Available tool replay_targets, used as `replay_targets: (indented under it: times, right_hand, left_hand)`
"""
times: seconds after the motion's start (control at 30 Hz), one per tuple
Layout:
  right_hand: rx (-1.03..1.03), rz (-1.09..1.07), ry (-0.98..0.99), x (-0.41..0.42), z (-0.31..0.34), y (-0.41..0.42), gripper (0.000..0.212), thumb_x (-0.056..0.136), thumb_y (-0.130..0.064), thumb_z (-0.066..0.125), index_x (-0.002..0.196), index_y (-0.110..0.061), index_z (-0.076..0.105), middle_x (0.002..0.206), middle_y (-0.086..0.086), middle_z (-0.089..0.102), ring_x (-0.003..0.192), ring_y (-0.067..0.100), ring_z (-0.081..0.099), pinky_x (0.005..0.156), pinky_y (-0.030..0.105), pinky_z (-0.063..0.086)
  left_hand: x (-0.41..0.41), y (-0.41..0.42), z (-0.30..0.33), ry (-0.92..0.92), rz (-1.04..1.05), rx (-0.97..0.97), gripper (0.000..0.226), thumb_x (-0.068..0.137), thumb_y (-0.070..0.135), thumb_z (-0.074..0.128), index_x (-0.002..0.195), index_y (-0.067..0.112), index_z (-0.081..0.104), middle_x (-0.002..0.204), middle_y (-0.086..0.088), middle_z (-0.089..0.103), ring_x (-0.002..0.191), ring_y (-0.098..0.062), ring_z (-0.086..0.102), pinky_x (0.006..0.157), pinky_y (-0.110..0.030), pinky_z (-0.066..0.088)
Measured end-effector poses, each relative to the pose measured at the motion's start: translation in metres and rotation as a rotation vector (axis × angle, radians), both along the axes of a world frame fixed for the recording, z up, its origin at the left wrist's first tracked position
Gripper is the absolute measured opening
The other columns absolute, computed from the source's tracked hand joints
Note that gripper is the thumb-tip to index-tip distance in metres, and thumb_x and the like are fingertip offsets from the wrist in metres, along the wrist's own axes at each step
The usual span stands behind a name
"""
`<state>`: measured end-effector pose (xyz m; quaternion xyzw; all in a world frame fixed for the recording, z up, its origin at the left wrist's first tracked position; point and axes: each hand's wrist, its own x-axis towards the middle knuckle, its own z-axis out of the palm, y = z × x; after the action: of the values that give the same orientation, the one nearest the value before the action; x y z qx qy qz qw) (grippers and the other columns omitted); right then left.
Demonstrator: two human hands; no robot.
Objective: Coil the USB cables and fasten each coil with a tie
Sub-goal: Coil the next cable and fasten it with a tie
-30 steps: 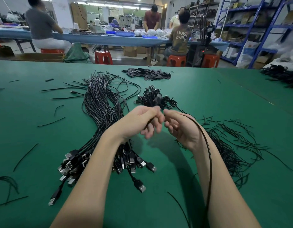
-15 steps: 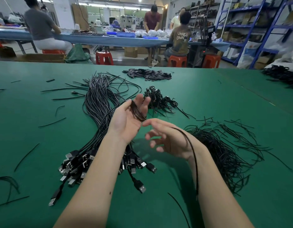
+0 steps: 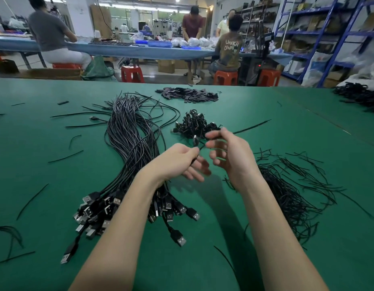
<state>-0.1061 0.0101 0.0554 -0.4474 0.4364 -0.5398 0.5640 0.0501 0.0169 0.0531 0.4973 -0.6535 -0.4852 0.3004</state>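
My left hand (image 3: pixel 179 159) grips a small coil of black USB cable (image 3: pixel 195 141), whose metal plug pokes up above my fingers. My right hand (image 3: pixel 230 156) is right beside it, fingers partly curled. It seems to pinch a thin black tie (image 3: pixel 252 126) that sticks out to the right behind it; blur hides the grip. A long bundle of uncoiled USB cables (image 3: pixel 131 135) lies to the left, its plugs (image 3: pixel 102 208) under my left forearm. Finished coils (image 3: pixel 194 122) are heaped just beyond my hands. A heap of loose ties (image 3: pixel 287 185) lies on the right.
The green table (image 3: pixel 266 248) carries stray ties on the left (image 3: pixel 66 157) and a flat pile of black strips (image 3: pixel 188 94) at the back. More black cables (image 3: pixel 360 95) lie at the far right. People sit and stand at a blue bench beyond the table.
The cable that trailed over my right forearm is now gathered into the coil in my left hand. My left hand has closed from an open palm, and a tie now sticks out past my right hand.
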Motion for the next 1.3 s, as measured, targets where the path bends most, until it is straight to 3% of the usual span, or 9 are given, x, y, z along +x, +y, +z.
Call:
replay_targets:
  times: [0.2, 0.27, 0.37, 0.47, 0.6, 0.8, 1.0, 1.23, 1.3]
  right_hand:
    - [-0.284, 0.444, 0.375, -0.002, 0.000, 0.017, 0.028, 0.098, 0.003, 0.055, 0.107, -0.016, 0.074, 0.100, 0.002, 0.073, 0.067, 0.015, 0.061, 0.054, 0.024, 0.049]
    - [-0.220, 0.622, 0.530, -0.007, -0.005, 0.019, 0.037, 0.094, 0.010, 0.055, 0.119, -0.013, 0.070, 0.113, 0.006, 0.072, 0.076, 0.018, 0.065, 0.063, 0.026, 0.056]
    - [-0.089, 0.702, 0.338, -0.011, -0.008, 0.018, 0.032, 0.096, 0.002, 0.062, 0.126, -0.007, 0.066, 0.108, 0.008, 0.066, 0.078, 0.019, 0.065, 0.070, 0.028, 0.058]
    - [-0.040, 0.613, 0.270, -0.009, -0.008, 0.015, 0.019, 0.099, -0.001, 0.059, 0.115, -0.004, 0.068, 0.091, 0.003, 0.066, 0.067, 0.015, 0.060, 0.061, 0.025, 0.054]
    - [-0.038, 0.440, 0.412, -0.004, -0.013, 0.011, 0.011, 0.098, -0.008, 0.063, 0.095, -0.016, 0.070, 0.102, 0.003, 0.071, 0.089, 0.015, 0.068, 0.081, 0.030, 0.054]
    - [-0.083, 0.166, 0.201, -0.008, -0.009, 0.005, 0.020, 0.093, -0.027, 0.073, 0.113, -0.022, 0.075, 0.088, -0.009, 0.073, 0.072, 0.006, 0.065, 0.065, 0.022, 0.052]
    - [-0.240, -0.209, 0.460, 0.004, -0.013, 0.001, 0.011, 0.085, -0.023, 0.082, 0.095, -0.025, 0.080, 0.071, -0.007, 0.076, 0.058, -0.001, 0.062, 0.060, 0.020, 0.052]
    - [-0.131, -0.200, 0.131, 0.007, -0.010, 0.001, 0.009, 0.082, -0.012, 0.083, 0.082, -0.020, 0.079, 0.070, 0.003, 0.076, 0.053, 0.010, 0.063, 0.064, 0.023, 0.056]
    - [-0.119, -0.203, 0.091, 0.009, -0.010, 0.001, 0.008, 0.082, -0.011, 0.083, 0.082, -0.018, 0.079, 0.072, 0.005, 0.076, 0.052, 0.009, 0.062, 0.064, 0.023, 0.056]
  left_hand:
    - [-0.006, -0.009, 0.001, 0.932, 0.306, 0.217, 0.043, 0.110, 0.026, 0.031, 0.105, 0.000, 0.065, 0.084, -0.007, 0.075, 0.056, -0.011, 0.062, 0.046, -0.018, 0.049]
    - [0.001, -0.010, 0.004, 1.125, 0.295, 0.264, 0.043, 0.110, 0.027, 0.029, 0.103, 0.003, 0.064, 0.083, -0.004, 0.072, 0.060, -0.012, 0.064, 0.053, -0.018, 0.049]
    - [0.006, -0.009, 0.005, 1.202, 0.371, 0.243, 0.034, 0.109, 0.024, 0.031, 0.088, 0.011, 0.055, 0.055, 0.009, 0.042, 0.050, -0.009, 0.045, 0.056, -0.020, 0.035]
    - [0.003, -0.009, 0.003, 1.150, 0.335, 0.205, 0.036, 0.110, 0.027, 0.031, 0.084, 0.013, 0.051, 0.051, 0.010, 0.027, 0.047, -0.008, 0.030, 0.051, -0.021, 0.027]
    - [-0.001, -0.009, 0.000, 1.094, 0.198, 0.146, 0.038, 0.110, 0.028, 0.029, 0.077, 0.016, 0.045, 0.050, 0.011, 0.020, 0.043, -0.006, 0.021, 0.046, -0.021, 0.019]
    - [0.002, -0.007, -0.006, 0.924, -0.068, 0.175, 0.040, 0.109, 0.030, 0.034, 0.073, 0.018, 0.047, 0.053, 0.011, 0.018, 0.044, -0.007, 0.025, 0.047, -0.020, 0.028]
    - [-0.017, -0.009, -0.011, 0.210, 0.357, -0.212, 0.047, 0.108, 0.042, 0.029, 0.073, 0.020, 0.050, 0.055, 0.008, 0.050, 0.061, -0.014, 0.046, 0.069, -0.034, 0.037]
    - [-0.028, -0.006, -0.018, -0.079, 0.351, -0.450, 0.025, 0.108, 0.026, 0.032, 0.084, 0.026, 0.040, 0.083, 0.003, 0.053, 0.076, -0.014, 0.052, 0.060, -0.020, 0.033]
    - [-0.031, -0.007, -0.020, -0.073, 0.334, -0.441, 0.022, 0.108, 0.021, 0.031, 0.097, 0.017, 0.050, 0.098, -0.005, 0.059, 0.094, -0.023, 0.058, 0.079, -0.029, 0.044]
